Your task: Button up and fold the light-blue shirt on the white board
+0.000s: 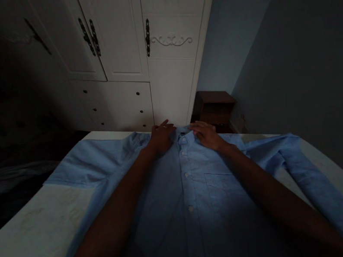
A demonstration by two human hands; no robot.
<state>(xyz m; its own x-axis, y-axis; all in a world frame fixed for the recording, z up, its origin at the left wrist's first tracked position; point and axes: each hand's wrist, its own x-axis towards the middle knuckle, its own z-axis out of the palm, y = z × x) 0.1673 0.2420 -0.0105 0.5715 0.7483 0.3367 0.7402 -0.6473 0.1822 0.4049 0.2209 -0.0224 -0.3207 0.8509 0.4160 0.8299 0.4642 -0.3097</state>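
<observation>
A light blue button-up shirt (173, 216) lies front side up, its collar (189, 136) at the far end and its row of buttons down the middle. My left hand (162, 137) rests at the left side of the collar with fingers stretched out and apart. On the collar's right side, the outstretched fingers of my right hand (206, 134) touch the fabric. One sleeve (88, 160) spreads out to the left; the other sleeve (319, 187) bends down along the right. Shadow darkens the lower part of the shirt.
Under the shirt is a white table (43, 224). A white wardrobe (116, 36) with drawers and dark handles stands behind it. To its right sits a brown wooden cabinet (217, 96) by the wall. Dark cloth (6, 186) lies at the left.
</observation>
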